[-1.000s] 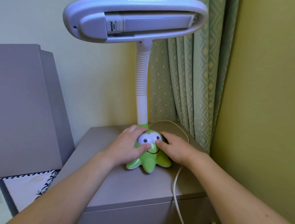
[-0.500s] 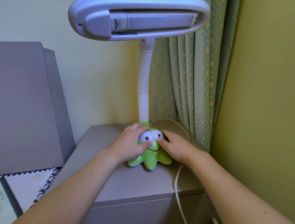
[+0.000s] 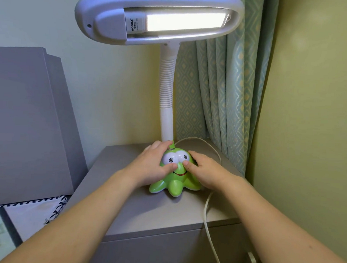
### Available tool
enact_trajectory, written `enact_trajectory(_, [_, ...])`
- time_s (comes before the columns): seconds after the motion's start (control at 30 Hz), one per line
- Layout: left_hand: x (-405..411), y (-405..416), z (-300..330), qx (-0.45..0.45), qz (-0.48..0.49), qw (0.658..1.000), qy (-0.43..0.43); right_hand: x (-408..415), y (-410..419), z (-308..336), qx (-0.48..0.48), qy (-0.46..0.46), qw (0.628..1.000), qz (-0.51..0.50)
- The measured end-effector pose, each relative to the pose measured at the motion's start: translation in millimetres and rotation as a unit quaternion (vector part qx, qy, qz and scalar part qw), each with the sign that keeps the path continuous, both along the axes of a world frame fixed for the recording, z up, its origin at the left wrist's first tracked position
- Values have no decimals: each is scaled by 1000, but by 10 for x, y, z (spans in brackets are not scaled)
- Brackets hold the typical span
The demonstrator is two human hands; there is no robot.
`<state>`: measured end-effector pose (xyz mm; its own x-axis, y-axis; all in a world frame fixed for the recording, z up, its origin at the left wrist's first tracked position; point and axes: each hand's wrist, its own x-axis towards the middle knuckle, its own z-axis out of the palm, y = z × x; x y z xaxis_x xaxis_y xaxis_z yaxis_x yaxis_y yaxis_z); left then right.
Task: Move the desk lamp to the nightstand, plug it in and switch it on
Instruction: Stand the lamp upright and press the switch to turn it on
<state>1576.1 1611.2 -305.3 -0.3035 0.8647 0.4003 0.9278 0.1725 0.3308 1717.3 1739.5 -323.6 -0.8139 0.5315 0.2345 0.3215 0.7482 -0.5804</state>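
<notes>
The desk lamp (image 3: 175,171) stands lit on the nightstand (image 3: 125,208), left hand (image 3: 153,166) at nine and right hand (image 3: 204,170) at three o'clock clasping its green base, so nothing seems left.

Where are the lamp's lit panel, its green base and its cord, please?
lit panel (image 3: 185,21), head view, middle of the glowing strip.
green base (image 3: 175,186), head view, front foot.
cord (image 3: 206,208), head view, stretch over the nightstand top.
</notes>
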Motion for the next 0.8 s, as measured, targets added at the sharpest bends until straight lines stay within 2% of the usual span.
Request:
enact_trajectory(0.6, [0,0,-61,17,-2,1000,-13,-2,-20,-10,-1,-20,1000,-7])
enact_trajectory(0.8, [-16,0,-61,31,-16,997,-68,15,-40,-24,-18,-15,1000,-13])
